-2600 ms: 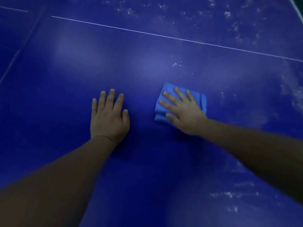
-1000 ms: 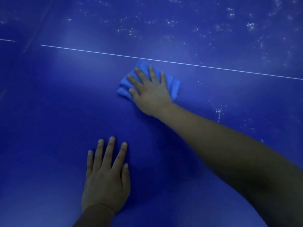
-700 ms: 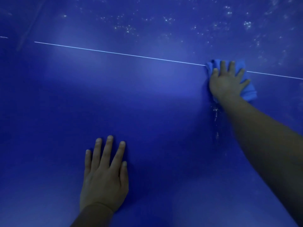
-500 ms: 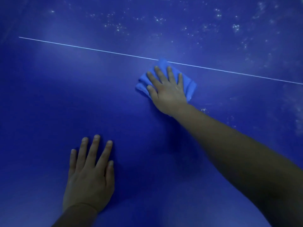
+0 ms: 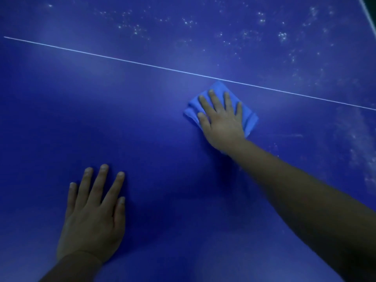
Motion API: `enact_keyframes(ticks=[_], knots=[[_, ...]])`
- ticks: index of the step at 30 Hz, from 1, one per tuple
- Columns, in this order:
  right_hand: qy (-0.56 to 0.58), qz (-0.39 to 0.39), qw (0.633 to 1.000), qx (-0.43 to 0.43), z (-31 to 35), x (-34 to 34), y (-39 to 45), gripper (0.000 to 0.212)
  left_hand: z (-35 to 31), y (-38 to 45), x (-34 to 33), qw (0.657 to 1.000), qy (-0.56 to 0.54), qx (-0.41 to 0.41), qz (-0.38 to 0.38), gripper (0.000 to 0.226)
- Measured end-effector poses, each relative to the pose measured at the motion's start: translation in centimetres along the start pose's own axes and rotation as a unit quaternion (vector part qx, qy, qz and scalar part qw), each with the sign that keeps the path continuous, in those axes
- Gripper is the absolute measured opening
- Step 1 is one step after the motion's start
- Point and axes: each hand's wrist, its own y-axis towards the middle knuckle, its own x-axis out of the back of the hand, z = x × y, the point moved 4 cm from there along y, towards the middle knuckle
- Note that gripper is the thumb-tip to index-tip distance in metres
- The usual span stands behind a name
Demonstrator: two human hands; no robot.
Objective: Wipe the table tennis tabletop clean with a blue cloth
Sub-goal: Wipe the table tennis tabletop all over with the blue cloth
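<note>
The dark blue table tennis tabletop point(image 5: 142, 123) fills the view. A folded light blue cloth point(image 5: 249, 119) lies on it just below the thin white centre line point(image 5: 122, 60). My right hand point(image 5: 221, 121) presses flat on the cloth with straight, spread fingers and covers most of it. Near the bottom left, my left hand point(image 5: 93, 216) rests flat on the bare tabletop, fingers straight, holding nothing.
White dusty specks point(image 5: 254, 33) are scattered over the tabletop beyond the centre line. Pale smears point(image 5: 358, 143) run down the right side. A white edge line point(image 5: 368, 15) shows at the top right corner.
My right hand swept the cloth along the centre line to the right, back left, and now a little right again. My left hand stayed flat on the tabletop.
</note>
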Motion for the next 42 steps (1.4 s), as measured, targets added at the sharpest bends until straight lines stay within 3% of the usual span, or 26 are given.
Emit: enact_keyframes(ticks=[1,3,5,7,8,10,13,15,17,18,19,21,23,25,26,28,30,31,32,33,34,36,37,39,40,42], knots=[[-0.005,0.006,1.0,0.002,-1.3,0.3,0.4,0.057,0.1,-0.1,-0.1,1.0,0.0,-0.001,0.001,0.06],[-0.023,-0.021,0.988,-0.149,-7.9,1.5,1.4,0.056,0.1,0.0,-0.1,1.0,-0.002,-0.001,0.003,0.06],[0.025,-0.039,0.939,-0.341,-15.3,2.7,1.7,0.059,0.1,0.0,-0.2,1.0,0.001,0.0,0.003,0.06],[0.071,-0.038,0.904,-0.42,-17.8,3.2,1.5,0.061,0.2,-0.1,-0.3,1.0,0.003,-0.002,0.006,0.06],[0.07,-0.035,0.912,-0.403,-16.8,3.1,1.4,0.061,0.2,-0.1,-0.3,1.0,0.003,-0.003,0.008,0.06],[0.052,-0.021,0.957,-0.286,-12.9,2.5,0.4,0.058,0.3,-0.1,-0.3,1.0,0.0,-0.005,0.008,0.06],[-0.016,0.008,0.999,0.038,-4.5,1.1,-7.4,0.057,0.2,-0.1,-0.3,1.0,-0.007,-0.004,0.006,0.06],[-0.017,0.037,0.95,0.308,-1.0,-0.1,-16.2,0.055,0.2,-0.1,-0.4,1.0,-0.005,-0.006,0.0,0.06],[-0.023,0.08,0.894,0.44,-2.2,0.5,-18.3,0.053,0.3,-0.1,-0.5,1.0,-0.002,-0.006,-0.002,0.06],[-0.048,0.069,0.894,0.44,-3.8,1.0,-16.3,0.052,0.4,-0.1,-0.5,1.0,-0.003,-0.006,-0.005,0.06],[-0.072,0.045,0.918,0.388,-5.6,1.5,-13.1,0.054,0.4,0.0,-0.5,1.0,-0.005,-0.008,-0.008,0.059],[-0.064,0.026,0.988,0.137,-10.4,2.6,-5.9,0.054,0.4,-0.1,-0.5,1.0,-0.01,-0.009,-0.014,0.059],[-0.008,0.01,0.996,-0.086,-13.7,4.0,-1.6,0.053,0.3,-0.2,-0.5,1.0,-0.014,-0.009,-0.019,0.059],[0.005,0.013,0.991,-0.13,-12.0,4.0,-2.1,0.054,0.3,-0.3,-0.5,1.0,-0.017,-0.012,-0.024,0.059],[-0.016,0.012,0.996,-0.088,-9.9,3.5,-3.8,0.056,0.3,-0.2,-0.6,0.999,-0.019,-0.013,-0.024,0.059],[-0.029,0.022,0.992,0.122,-4.3,2.2,-10.4,0.059,0.5,-0.2,-0.6,1.0,-0.019,-0.012,-0.021,0.059],[-0.016,0.063,0.921,0.385,0.1,0.5,-20.0,0.055,0.5,-0.2,-0.6,1.0,-0.017,-0.01,-0.021,0.06],[-0.015,0.083,0.88,0.467,0.2,0.3,-22.7,0.053,0.4,-0.3,-0.7,1.0,-0.018,-0.01,-0.021,0.06],[-0.02,0.097,0.859,0.503,-0.6,0.6,-22.8,0.053,0.4,-0.3,-0.6,0.999,-0.021,-0.008,-0.023,0.06],[-0.036,0.089,0.86,0.501,-1.9,1.0,-20.9,0.053,0.3,-0.2,-0.5,0.999,-0.024,-0.004,-0.025,0.06],[-0.055,0.058,0.891,0.448,-3.6,1.4,-17.4,0.054,0.4,-0.1,-0.5,0.999,-0.026,-0.001,-0.026,0.06],[-0.046,0.021,0.982,0.179,-8.5,2.6,-9.2,0.058,0.4,-0.2,-0.5,0.999,-0.025,-0.003,-0.026,0.06],[-0.026,0.015,0.999,0.014,-11.7,3.4,-6.0,0.058,0.4,-0.2,-0.5,0.999,-0.024,-0.004,-0.028,0.06],[0.037,-0.017,0.971,-0.236,-16.3,4.6,-4.1,0.056,0.4,-0.3,-0.6,0.999,-0.021,-0.007,-0.031,0.06],[0.049,-0.016,0.961,-0.271,-16.5,4.6,-4.6,0.056,0.4,-0.3,-0.6,0.999,-0.019,-0.008,-0.03,0.06],[0.001,-0.007,0.982,-0.189,-13.5,3.4,-7.3,0.058,0.5,-0.2,-0.7,1.0,-0.019,-0.007,-0.024,0.06]])
